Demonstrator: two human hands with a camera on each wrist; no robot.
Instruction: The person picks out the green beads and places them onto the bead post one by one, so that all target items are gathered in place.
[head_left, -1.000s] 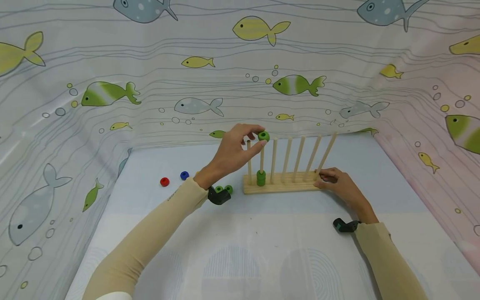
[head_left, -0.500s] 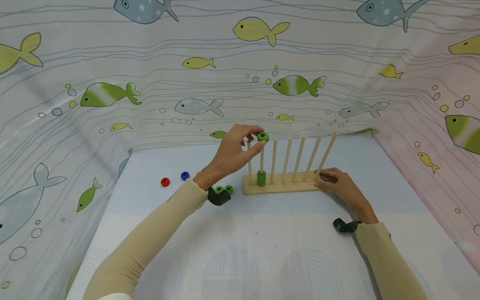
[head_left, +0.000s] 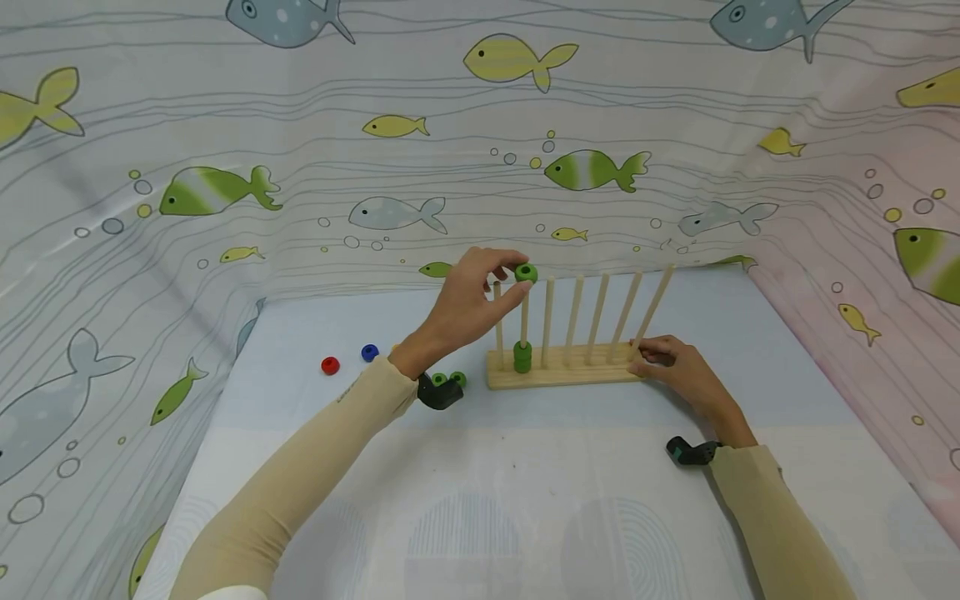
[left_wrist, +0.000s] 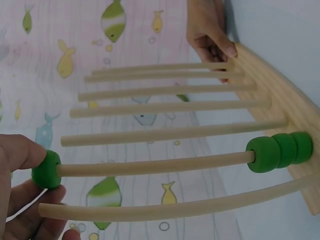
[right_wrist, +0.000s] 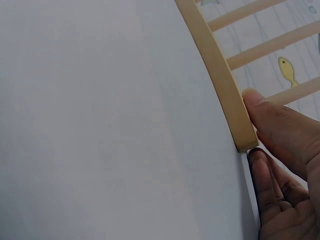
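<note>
While R hand (head_left: 678,372) grips base (head_left: 566,377), L hand (head_left: 472,293) pinches grn bead (head_left: 527,273) at tip of 2nd L peg (head_left: 524,321).

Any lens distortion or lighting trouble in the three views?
Head: fairly even light, soft shadow on the table beside the right sleeve; left wrist: dimmer, lowest peg looks bowed, likely lens distortion; right wrist: base looks curved too, light dull, no strong glare.
</note>
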